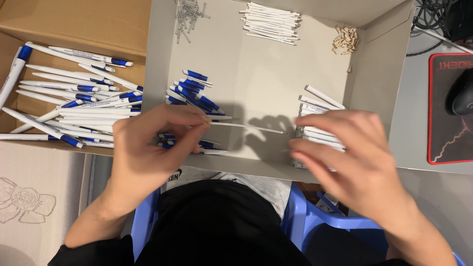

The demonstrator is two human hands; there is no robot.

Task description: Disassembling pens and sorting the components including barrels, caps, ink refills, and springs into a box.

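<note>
My left hand (150,148) pinches the end of a thin white ink refill (246,126), held level over the grey cardboard tray (256,79). Just beyond its fingers lies a heap of blue and white pen parts (193,93). My right hand (345,157) reaches with spread fingers onto a stack of white pen barrels (318,106) at the tray's right side; whether it grips one is hidden.
A brown box (74,19) at the left holds several finished white-and-blue pens (74,103). At the tray's far edge lie small metal springs (189,17), white refills (271,22) and small tan pieces (346,40). A mouse on a red-edged pad (451,108) is right.
</note>
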